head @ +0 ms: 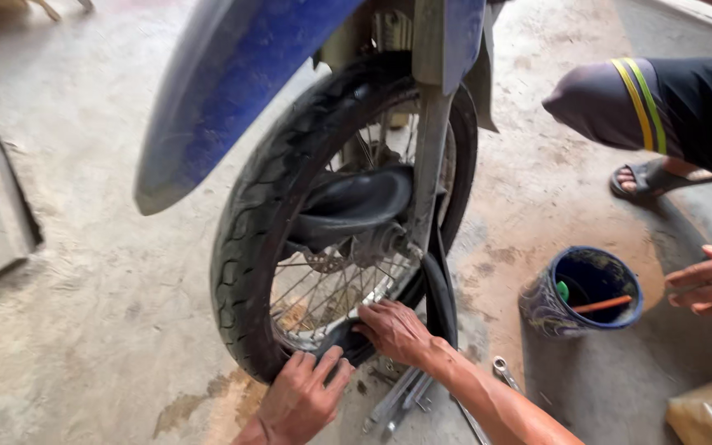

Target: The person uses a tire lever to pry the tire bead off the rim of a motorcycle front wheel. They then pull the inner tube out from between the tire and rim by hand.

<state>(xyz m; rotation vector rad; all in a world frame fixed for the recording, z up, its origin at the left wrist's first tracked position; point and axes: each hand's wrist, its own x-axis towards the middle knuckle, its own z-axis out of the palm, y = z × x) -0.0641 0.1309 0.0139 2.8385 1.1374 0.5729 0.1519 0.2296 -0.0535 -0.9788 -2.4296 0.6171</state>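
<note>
Fingers (370,317) of the right hand (395,331) are curling under the rim at six o'clock of the motorcycle front wheel (323,239), gripping the black inner tube (438,297); left hand (300,395) is pressing open-palmed on the tyre (245,247). Judgement: working in short bites, avoiding pinching.

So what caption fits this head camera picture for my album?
Two hands, left hand and right hand, press on a motorbike tyre beside a blue bucket.
</note>
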